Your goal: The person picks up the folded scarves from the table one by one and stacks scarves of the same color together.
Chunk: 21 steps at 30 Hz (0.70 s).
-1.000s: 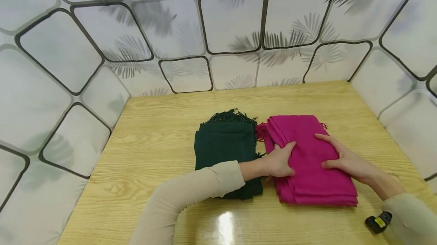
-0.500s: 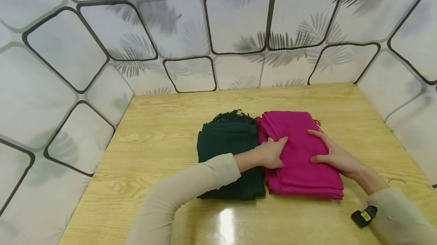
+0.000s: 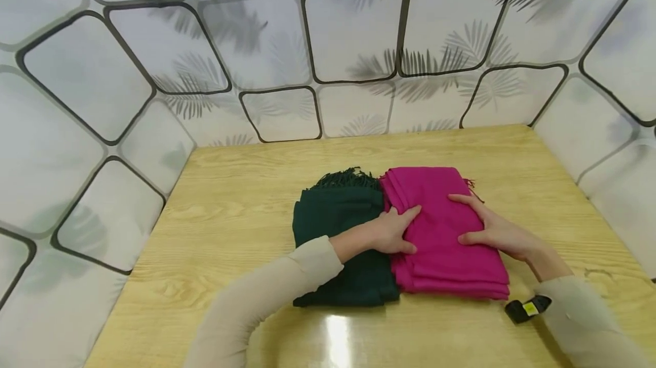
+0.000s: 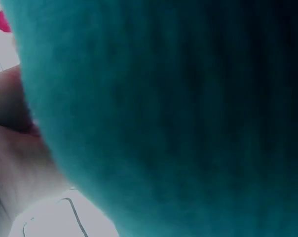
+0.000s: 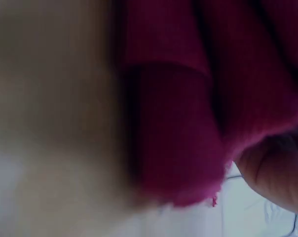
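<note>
A folded magenta scarf (image 3: 442,262) lies on the wooden table (image 3: 230,214), its left edge against a folded dark green scarf (image 3: 333,214). My left hand (image 3: 397,231) rests flat on the magenta scarf's left edge, with the forearm crossing the green scarf. My right hand (image 3: 487,228) presses the scarf's right half with spread, straight fingers. Blurred green scarf fabric (image 4: 188,123) fills the left wrist view. The right wrist view shows the magenta scarf's folds (image 5: 188,123) and a fingertip (image 5: 272,168).
Patterned white walls (image 3: 92,129) enclose the table on the left, back and right. Fringe sticks out at the far ends of both scarves. A black wrist device (image 3: 528,306) sits by my right sleeve. Bare wood lies around the scarves.
Both hands have slid the magenta scarf leftward and slightly away from me. The gap to the green scarf has closed, and the two now touch.
</note>
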Each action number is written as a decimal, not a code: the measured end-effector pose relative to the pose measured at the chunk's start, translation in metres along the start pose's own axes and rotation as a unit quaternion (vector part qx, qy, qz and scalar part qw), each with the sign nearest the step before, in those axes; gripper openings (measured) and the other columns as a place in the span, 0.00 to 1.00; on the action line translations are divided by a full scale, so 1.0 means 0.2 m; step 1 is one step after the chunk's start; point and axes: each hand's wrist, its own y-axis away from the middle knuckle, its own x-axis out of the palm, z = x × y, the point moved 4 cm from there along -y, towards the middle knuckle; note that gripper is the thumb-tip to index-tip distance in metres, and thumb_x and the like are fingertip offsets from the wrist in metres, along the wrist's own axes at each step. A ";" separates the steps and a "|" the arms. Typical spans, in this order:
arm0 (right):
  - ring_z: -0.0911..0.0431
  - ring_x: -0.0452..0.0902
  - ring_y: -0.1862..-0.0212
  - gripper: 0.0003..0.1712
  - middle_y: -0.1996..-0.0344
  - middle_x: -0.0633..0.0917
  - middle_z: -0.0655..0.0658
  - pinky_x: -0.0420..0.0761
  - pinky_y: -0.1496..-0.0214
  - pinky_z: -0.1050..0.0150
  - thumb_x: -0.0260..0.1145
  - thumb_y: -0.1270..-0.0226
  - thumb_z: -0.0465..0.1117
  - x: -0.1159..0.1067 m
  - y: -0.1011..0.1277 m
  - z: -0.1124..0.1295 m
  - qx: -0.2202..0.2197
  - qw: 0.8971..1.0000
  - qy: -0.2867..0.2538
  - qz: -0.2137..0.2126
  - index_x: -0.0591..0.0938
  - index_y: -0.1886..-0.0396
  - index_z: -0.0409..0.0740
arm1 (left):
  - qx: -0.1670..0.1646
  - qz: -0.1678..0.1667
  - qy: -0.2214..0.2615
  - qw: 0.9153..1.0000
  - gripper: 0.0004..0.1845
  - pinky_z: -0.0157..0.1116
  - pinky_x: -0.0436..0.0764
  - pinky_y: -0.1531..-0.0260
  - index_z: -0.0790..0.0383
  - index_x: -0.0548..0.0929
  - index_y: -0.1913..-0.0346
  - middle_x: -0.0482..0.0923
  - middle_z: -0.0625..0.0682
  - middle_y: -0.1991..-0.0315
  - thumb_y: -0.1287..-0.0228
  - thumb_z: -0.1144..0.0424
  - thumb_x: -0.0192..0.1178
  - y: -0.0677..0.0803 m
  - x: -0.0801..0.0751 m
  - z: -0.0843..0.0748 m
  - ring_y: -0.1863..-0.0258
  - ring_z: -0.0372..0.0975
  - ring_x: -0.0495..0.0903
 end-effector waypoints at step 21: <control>0.56 0.66 0.39 0.46 0.26 0.52 0.34 0.77 0.49 0.67 0.70 0.34 0.41 -0.09 0.00 0.02 -0.028 0.997 0.072 -0.020 0.56 0.23 0.54 | 0.005 -0.023 0.095 0.995 0.59 0.36 0.69 0.34 0.55 0.36 0.20 0.49 0.63 0.23 0.39 0.52 0.70 -0.01 -0.05 0.01 0.26 0.49 0.58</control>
